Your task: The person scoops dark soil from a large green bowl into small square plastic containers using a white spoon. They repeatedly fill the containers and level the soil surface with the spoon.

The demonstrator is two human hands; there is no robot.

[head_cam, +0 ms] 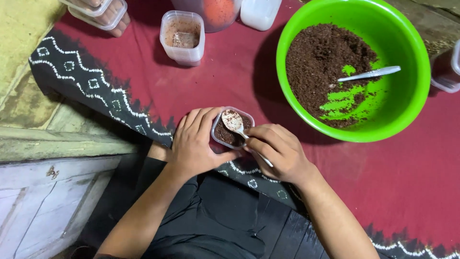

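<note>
Two hands meet at one small clear plastic tub (230,128), which sits on the dark red patterned cloth (230,72) just in front of you. Your left hand (194,144) wraps around the tub's side, steadying it; your right hand (278,151) is clenched on a small metal spoon (235,122) whose bowl presses the dark brown crumbly mix inside. You're at the packing step, I'd judge; levelling needs light, even pressure. The round bright green plastic bowl (402,115) nearby holds more loose crumbs and a second metal spoon (371,73).
</note>
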